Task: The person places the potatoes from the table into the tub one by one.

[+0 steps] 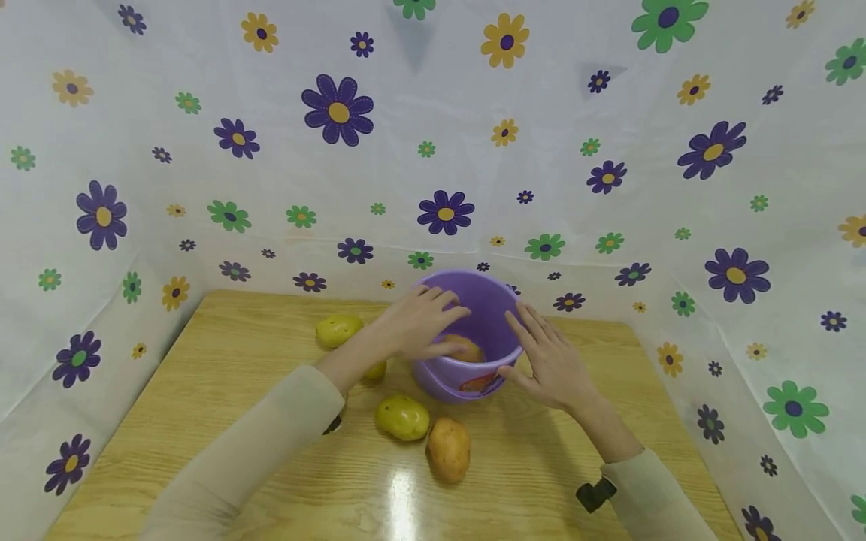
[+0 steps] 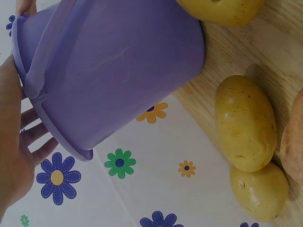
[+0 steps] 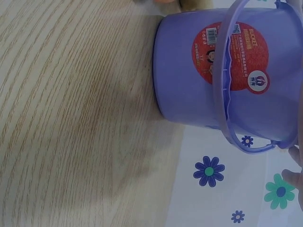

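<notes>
- Purple bucket upright on the wood table, toward the back edge, mouth up; its handle hangs down over the near side, crossing a red label.
- In bucket: one orange-brown item low inside, potato-like; only part shows, left hand's fingers and near rim cover the rest. Can't tell if more lies beneath.
- Left hand over the left part of the bucket's mouth, fingers apart and loosely bent, nothing seen in its grasp. Rim contact unclear.
- Right hand at the right side of the rim, fingers fairly straight, thumb spread away, not clamped on anything; exact contact hard to confirm. Hands are apart, bucket mouth between them.
- Yellow potato in front, left of the bucket's near side; brown potato just beside it, nearer the person.
- Back-left yellow potato partly hidden by left forearm; middle yellow potato mostly covered by left wrist. Left wrist view shows these two touching.
- Left wrist view also cuts off a brownish potato at right edge; can't tell if same as the front brown one.
- Right wrist view: hand mostly out of frame, just fingers at the edge.
</notes>
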`<state>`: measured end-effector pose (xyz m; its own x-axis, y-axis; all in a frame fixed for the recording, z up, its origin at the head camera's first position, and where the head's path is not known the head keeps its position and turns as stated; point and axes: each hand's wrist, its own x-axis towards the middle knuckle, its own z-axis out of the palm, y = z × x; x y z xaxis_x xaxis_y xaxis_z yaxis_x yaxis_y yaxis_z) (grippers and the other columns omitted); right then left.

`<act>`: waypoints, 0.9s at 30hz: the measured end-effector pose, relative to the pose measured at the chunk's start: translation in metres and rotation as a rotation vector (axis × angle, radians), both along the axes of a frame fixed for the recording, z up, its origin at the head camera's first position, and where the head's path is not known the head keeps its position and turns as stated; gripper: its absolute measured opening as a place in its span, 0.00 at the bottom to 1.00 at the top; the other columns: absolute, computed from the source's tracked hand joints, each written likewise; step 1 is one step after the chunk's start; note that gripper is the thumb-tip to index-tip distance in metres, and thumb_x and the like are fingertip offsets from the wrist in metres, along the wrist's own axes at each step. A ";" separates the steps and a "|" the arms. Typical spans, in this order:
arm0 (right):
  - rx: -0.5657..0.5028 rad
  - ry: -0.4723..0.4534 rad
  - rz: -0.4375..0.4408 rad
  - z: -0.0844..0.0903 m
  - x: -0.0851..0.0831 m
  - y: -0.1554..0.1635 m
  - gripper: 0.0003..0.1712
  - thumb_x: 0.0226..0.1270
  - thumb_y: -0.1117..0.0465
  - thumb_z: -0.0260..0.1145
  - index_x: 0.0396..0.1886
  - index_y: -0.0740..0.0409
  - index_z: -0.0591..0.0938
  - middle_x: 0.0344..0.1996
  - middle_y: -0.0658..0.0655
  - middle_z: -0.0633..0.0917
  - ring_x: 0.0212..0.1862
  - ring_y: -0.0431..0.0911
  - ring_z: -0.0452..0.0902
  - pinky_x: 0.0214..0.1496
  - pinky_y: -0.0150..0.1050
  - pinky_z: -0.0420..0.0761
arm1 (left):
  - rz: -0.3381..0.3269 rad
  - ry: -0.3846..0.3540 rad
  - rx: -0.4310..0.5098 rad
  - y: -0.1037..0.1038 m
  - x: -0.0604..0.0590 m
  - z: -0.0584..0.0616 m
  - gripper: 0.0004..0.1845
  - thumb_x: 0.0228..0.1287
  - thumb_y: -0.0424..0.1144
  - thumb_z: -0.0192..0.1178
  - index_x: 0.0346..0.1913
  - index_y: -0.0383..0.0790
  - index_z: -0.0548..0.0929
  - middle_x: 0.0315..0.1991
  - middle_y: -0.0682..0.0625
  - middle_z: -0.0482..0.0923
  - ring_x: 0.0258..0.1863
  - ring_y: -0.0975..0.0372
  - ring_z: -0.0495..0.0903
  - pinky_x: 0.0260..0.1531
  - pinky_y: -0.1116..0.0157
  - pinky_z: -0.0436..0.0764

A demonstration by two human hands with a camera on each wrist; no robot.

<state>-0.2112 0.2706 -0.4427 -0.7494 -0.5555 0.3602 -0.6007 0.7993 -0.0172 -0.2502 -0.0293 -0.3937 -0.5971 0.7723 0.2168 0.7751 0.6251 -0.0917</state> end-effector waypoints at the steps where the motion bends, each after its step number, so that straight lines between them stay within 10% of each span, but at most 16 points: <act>1: -0.001 0.001 0.000 0.000 0.000 0.000 0.54 0.76 0.23 0.44 0.84 0.58 0.60 0.83 0.67 0.61 0.82 0.66 0.60 0.79 0.66 0.69 | -0.005 0.001 0.004 -0.001 0.001 0.000 0.36 0.75 0.69 0.53 0.73 0.48 0.77 0.67 0.45 0.80 0.67 0.49 0.79 0.74 0.47 0.75; 27: 0.004 -0.004 -0.001 0.003 0.002 -0.001 0.53 0.76 0.24 0.46 0.84 0.58 0.61 0.83 0.66 0.62 0.81 0.66 0.61 0.80 0.65 0.68 | -0.106 0.094 0.033 -0.007 0.044 -0.002 0.42 0.70 0.74 0.53 0.76 0.50 0.72 0.73 0.46 0.76 0.72 0.50 0.76 0.75 0.51 0.75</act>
